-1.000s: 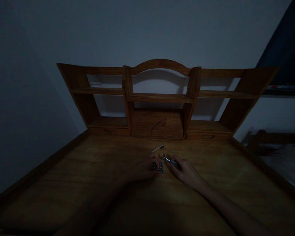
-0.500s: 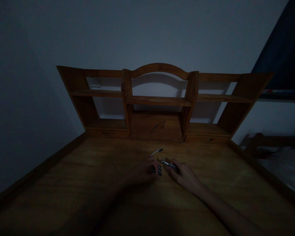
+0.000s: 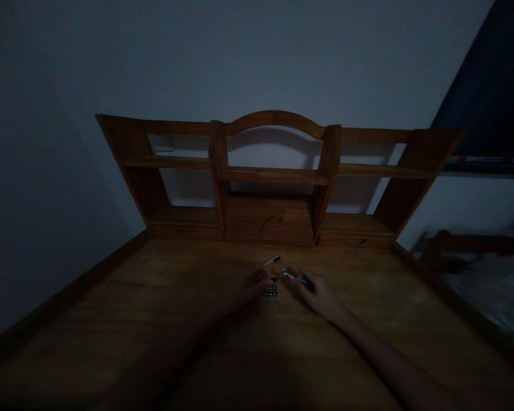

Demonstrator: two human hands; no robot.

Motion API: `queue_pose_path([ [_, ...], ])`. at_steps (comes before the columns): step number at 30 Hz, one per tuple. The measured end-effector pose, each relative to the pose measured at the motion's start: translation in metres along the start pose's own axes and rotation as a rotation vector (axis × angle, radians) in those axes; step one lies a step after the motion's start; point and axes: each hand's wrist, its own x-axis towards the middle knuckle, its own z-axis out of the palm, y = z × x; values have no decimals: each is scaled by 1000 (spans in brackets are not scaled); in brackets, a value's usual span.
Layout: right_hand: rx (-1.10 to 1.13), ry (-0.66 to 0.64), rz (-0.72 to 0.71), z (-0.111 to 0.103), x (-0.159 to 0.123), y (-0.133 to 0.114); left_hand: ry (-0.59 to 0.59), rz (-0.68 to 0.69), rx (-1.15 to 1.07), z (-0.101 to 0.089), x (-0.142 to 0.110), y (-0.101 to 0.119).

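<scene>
My right hand (image 3: 319, 291) is closed around the dark handle of a small silver-headed tool (image 3: 292, 277), whose rounded metal head points left toward my other hand. My left hand (image 3: 255, 281) has its fingers pinched together. At its fingertips is a small dark piece (image 3: 274, 279), too dim to name. Just below these fingers, a small clear case (image 3: 269, 294) with rows of dark and silvery pieces lies on the desk. Beyond my left hand a thin pale stick with a dark end (image 3: 273, 260) lies slanted; its near end is partly behind the fingers.
All this is on a wooden desk (image 3: 334, 359) with raised side edges. A wooden shelf unit (image 3: 278, 176) with small drawers stands along its back, against a pale wall (image 3: 257, 57). Beyond the right edge there is a pale, crumpled covering (image 3: 488, 285). The light is dim.
My left hand has moved slightly up and off the case, which now lies below it on the desk and shows more of its rows. My right hand keeps the tool, nearly in place.
</scene>
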Motion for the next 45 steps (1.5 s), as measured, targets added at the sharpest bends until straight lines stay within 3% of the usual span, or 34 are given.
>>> queue_pose_path([
  [5,128,71,44,-10,9,21,134,-115,-227,13,17,2],
  [7,183,89,44,-13,10,24,119,-111,-285,21,23,5],
  [12,236,120,17,-12,6,18,31,-71,-443,39,27,7],
  [17,156,80,-37,-12,0,10,141,-111,-585,43,21,-5],
  [20,108,43,-78,-12,1,5,149,-78,-562,41,18,-10],
  [26,139,12,-79,-5,6,6,48,-82,-441,41,14,-6],
  [33,187,-40,18,1,5,13,52,-77,-534,47,12,-4],
  [40,370,-175,72,-2,6,10,32,-96,-615,47,11,-2],
  [45,463,-196,128,-2,6,10,49,-118,-660,48,9,3],
])
